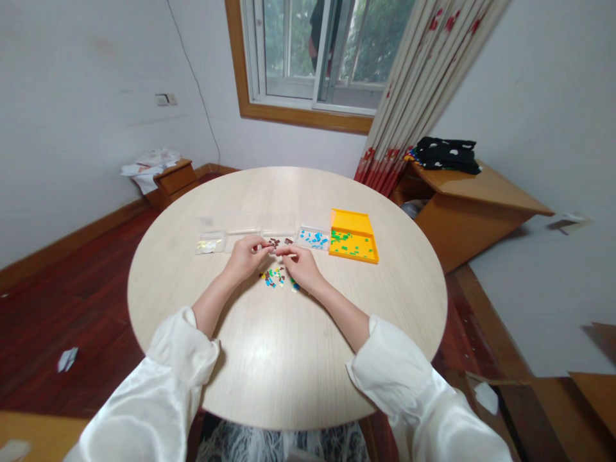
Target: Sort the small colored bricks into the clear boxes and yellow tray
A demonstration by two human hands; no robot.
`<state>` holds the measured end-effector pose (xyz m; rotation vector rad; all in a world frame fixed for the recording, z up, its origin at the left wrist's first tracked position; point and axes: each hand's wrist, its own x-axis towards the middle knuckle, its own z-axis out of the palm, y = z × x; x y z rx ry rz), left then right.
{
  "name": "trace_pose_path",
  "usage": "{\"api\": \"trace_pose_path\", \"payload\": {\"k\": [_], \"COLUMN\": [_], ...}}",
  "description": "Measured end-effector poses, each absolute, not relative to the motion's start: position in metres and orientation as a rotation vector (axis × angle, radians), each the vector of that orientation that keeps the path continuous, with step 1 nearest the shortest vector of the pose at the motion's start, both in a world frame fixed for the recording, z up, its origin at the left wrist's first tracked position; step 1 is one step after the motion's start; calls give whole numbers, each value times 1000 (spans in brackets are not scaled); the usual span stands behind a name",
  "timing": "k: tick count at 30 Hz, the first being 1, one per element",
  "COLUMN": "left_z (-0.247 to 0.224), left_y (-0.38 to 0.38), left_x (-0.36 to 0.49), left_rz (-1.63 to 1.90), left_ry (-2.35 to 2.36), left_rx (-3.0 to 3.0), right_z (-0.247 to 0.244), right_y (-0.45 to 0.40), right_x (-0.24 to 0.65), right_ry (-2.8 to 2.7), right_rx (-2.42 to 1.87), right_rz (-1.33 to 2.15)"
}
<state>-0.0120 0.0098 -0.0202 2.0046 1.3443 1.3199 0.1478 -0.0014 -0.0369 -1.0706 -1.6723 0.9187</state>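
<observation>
My left hand (247, 255) is pinched at the fingertips, just in front of a clear box holding brown pieces (274, 242). Close to its right, my right hand (301, 264) has its thumb and fingers drawn together near the same box. Whatever either hand pinches is too small to make out. Below the fingers lies a loose pile of mixed small pieces (272, 277), brown, blue, green and yellow. Part of the pile is hidden by my right hand. Blue pieces (315, 240) lie in the clear box to the right. Green pieces (342, 239) are in an open yellow box (353, 258).
A clear box (210, 250) with pale yellow pieces stands at the row's left end. The boxes stand on a round wooden table (289, 372). Beyond it are a wooden cabinet (462, 218) with dark folded cloth (447, 156) and a long curtain (409, 96).
</observation>
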Motion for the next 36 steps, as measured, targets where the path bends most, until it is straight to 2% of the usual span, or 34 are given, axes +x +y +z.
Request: {"api": "trace_pose_path", "payload": {"k": [4,9,22,36], "left_z": [-23,-26,-35,-24], "left_y": [13,18,21,13], "left_x": [-16,-20,-20,-18], "left_rz": [1256,1183,1032,1068], "left_ry": [1532,1686,1848,1936], "left_rx": [2070,2230,2300,2196], "right_z": [-38,-37,-34,-29], "right_y": [-10,-15,-17,-17], "right_x": [147,147,149,149], "right_ry": [-2017,-2267,-2399,-2361], "right_rx": [-944,-864,-912,-995], "right_rz": [647,519,487,465]}}
